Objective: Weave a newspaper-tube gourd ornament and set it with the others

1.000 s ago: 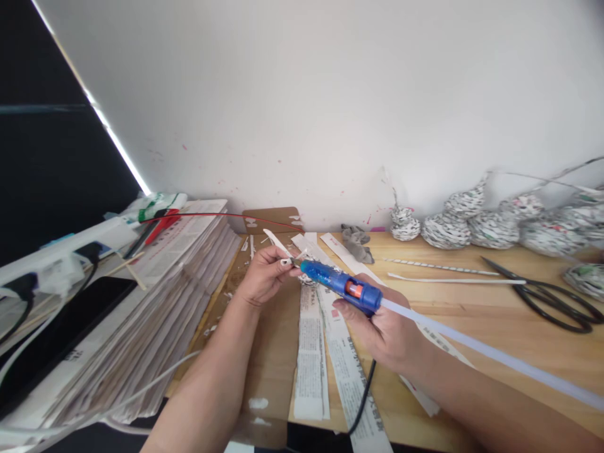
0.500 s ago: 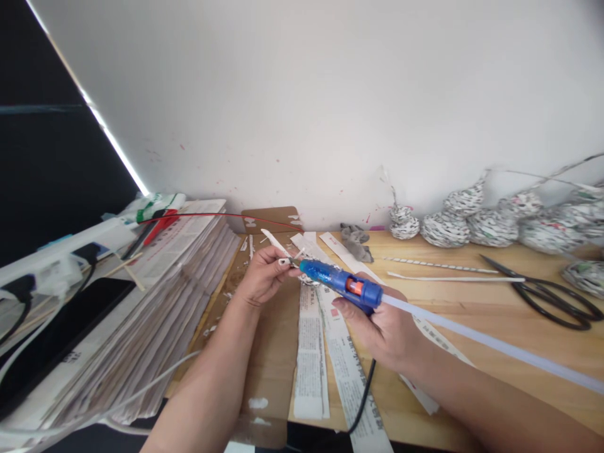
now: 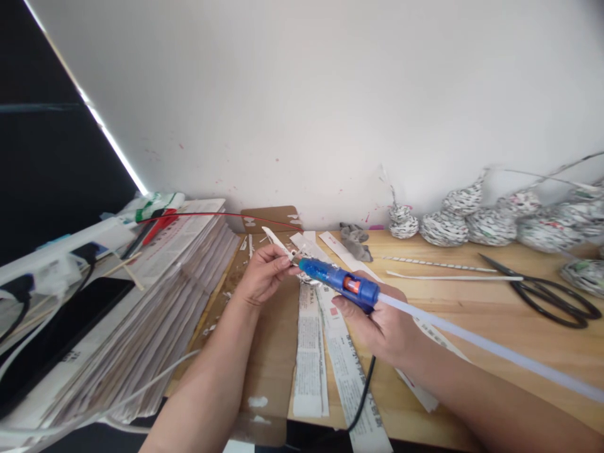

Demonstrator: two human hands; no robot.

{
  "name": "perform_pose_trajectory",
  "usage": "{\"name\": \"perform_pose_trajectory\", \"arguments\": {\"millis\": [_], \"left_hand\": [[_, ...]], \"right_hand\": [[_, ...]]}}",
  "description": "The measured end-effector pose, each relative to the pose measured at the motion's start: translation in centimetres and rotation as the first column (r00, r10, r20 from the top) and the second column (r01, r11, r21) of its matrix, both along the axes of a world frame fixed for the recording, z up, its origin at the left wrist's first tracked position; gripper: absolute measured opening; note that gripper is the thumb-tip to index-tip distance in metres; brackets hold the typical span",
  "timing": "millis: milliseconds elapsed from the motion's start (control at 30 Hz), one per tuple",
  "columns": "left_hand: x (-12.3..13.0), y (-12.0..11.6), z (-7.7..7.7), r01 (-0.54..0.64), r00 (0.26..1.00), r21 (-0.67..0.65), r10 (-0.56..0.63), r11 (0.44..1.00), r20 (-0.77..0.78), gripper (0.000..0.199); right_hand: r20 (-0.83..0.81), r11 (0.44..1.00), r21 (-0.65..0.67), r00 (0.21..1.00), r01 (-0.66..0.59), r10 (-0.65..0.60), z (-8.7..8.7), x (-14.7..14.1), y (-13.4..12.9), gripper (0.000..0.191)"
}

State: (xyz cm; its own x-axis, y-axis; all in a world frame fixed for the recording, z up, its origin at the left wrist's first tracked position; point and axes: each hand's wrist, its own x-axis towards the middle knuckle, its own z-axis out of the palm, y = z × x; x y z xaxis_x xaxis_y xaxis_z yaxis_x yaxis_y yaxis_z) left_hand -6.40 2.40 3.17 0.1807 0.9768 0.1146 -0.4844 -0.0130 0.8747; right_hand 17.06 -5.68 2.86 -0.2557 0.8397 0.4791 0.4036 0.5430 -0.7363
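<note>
My right hand [image 3: 382,321] is wrapped round a blue hot glue gun [image 3: 335,280], its nozzle pointing left. A long, whitish glue stick [image 3: 472,340] runs out of its back end toward the right edge. My left hand [image 3: 268,272] is closed in a pinch on a white paper strip [image 3: 274,240], whose end pokes up past the fingers. The glue gun's nozzle is right at the left fingertips; whether it touches the paper I cannot tell. Crumpled or woven paper [image 3: 310,281] shows partly behind the gun.
Newspaper strips [image 3: 309,358] and cardboard [image 3: 267,365] lie under my hands. Black scissors [image 3: 550,296] and thin paper rods [image 3: 453,275] are at right. Several woven paper gourds [image 3: 443,228] line the wall. A newspaper stack [image 3: 189,289] with a power strip [image 3: 70,248] stands left.
The glue gun has shifted very slightly left, with its nozzle tip still at the left fingertips. Both hands keep their grips.
</note>
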Motion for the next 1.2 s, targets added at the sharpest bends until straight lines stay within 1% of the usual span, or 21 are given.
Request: {"name": "perform_pose_trajectory", "arguments": {"millis": [100,167,267,367,467,533,633,700,800,867,900,967,1033,1100,1133,1200], "left_hand": [[0.0,0.0,0.1,-0.003,1.0,-0.003,0.003,1.0,0.01,0.037],[0.0,0.0,0.1,0.0,1.0,-0.003,0.001,1.0,0.016,0.037],[0.0,-0.1,0.2,0.002,1.0,0.001,-0.002,1.0,0.022,0.036],[0.1,-0.1,0.1,-0.006,1.0,0.0,0.006,1.0,0.023,0.036],[0.2,-0.1,0.1,-0.009,1.0,0.004,0.009,1.0,0.016,0.036],[0.2,-0.1,0.2,-0.021,1.0,0.012,0.021,1.0,0.003,0.035],[0.1,0.0,0.3,-0.073,0.997,0.022,0.073,0.997,-0.016,0.037],[-0.1,0.2,0.4,-0.118,0.993,0.025,0.118,0.993,-0.012,0.038],[-0.6,0.6,0.7,-0.195,0.981,0.048,0.193,0.98,0.035,0.039],[-1.1,0.7,1.1,-0.253,0.966,0.073,0.247,0.965,0.074,0.038],[-1.3,0.7,1.3,-0.28,0.958,0.084,0.273,0.956,0.093,0.036],[-1.7,0.5,1.9,-0.327,0.941,0.107,0.313,0.939,0.13,0.033],[-2.1,0.2,2.6,-0.358,0.928,0.138,0.336,0.923,0.164,0.031],[-2.4,-0.2,3.2,-0.381,0.917,0.173,0.346,0.908,0.198,0.029],[-2.5,-0.4,3.5,-0.39,0.912,0.188,0.351,0.901,0.212,0.029],[-2.5,-0.9,3.9,-0.405,0.905,0.205,0.357,0.891,0.233,0.029]], "right_hand": [[-0.07,1.0,-0.01,0.997,0.022,-0.022,-0.6,-0.2,0.2,0.017],[-0.125,0.999,-0.053,0.992,0.008,-0.015,-0.8,-0.3,0.3,0.019],[-0.231,0.99,-0.132,0.973,-0.042,0.01,-0.6,-0.5,0.3,0.024],[-0.331,0.98,-0.181,0.944,-0.079,0.015,-0.2,-0.7,0.3,0.03],[-0.428,0.973,-0.2,0.903,-0.117,0.02,0.0,-0.9,0.3,0.034],[-0.501,0.963,-0.205,0.864,-0.176,0.051,-0.2,-1.0,0.4,0.036],[-0.589,0.942,-0.221,0.805,-0.254,0.079,-0.7,-0.9,0.7,0.041],[-0.612,0.924,-0.271,0.789,-0.271,0.052,-0.9,-1.0,0.8,0.046],[-0.653,0.881,-0.39,0.755,-0.266,-0.061,-0.8,-1.2,1.2,0.049],[-0.697,0.834,-0.47,0.701,-0.288,-0.151,-0.7,-1.5,1.5,0.049],[-0.713,0.801,-0.51,0.675,-0.314,-0.189,-0.6,-1.6,1.6,0.049],[-0.718,0.714,-0.589,0.65,-0.378,-0.247,-0.6,-1.9,1.9,0.051],[-0.7,0.61,-0.662,0.65,-0.435,-0.295,-0.8,-2.2,2.1,0.05],[-0.674,0.51,-0.717,0.659,-0.475,-0.334,-0.9,-2.6,2.3,0.045],[-0.659,0.466,-0.738,0.667,-0.487,-0.347,-0.9,-2.9,2.3,0.041],[-0.631,0.396,-0.77,0.688,-0.5,-0.357,-0.8,-3.9,2.4,0.031]]}}
